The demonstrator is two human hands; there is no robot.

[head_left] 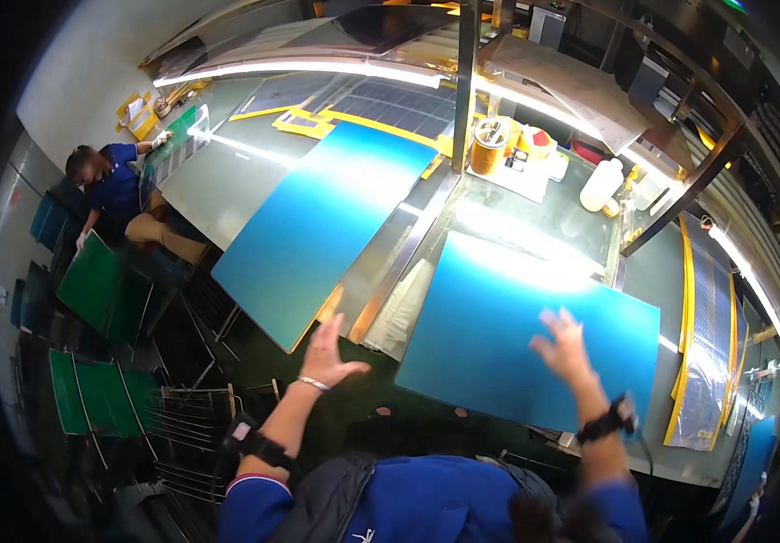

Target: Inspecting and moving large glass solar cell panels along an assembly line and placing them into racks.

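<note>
My left hand (328, 355) is raised in the gap before the workbench, fingers stretched and thumb apart, holding nothing. Just beyond it lies the near corner of a large blue panel (318, 226), which rests slanted on the left bench. My right hand (564, 346) hovers over a second blue panel (471, 335) on the bench in front of me. Its fingers are spread and nothing is in them. Whether they touch the panel's surface I cannot tell. Black straps circle both of my forearms.
Between the panels stands a metal post (467, 81). Behind are an orange-brown tub (489, 149) and a white bottle (601, 185). Yellow-edged film sheets (702, 335) lie right. At left, a seated person (123, 185) handles green panels (91, 281); a wire rack (191, 425) stands nearer.
</note>
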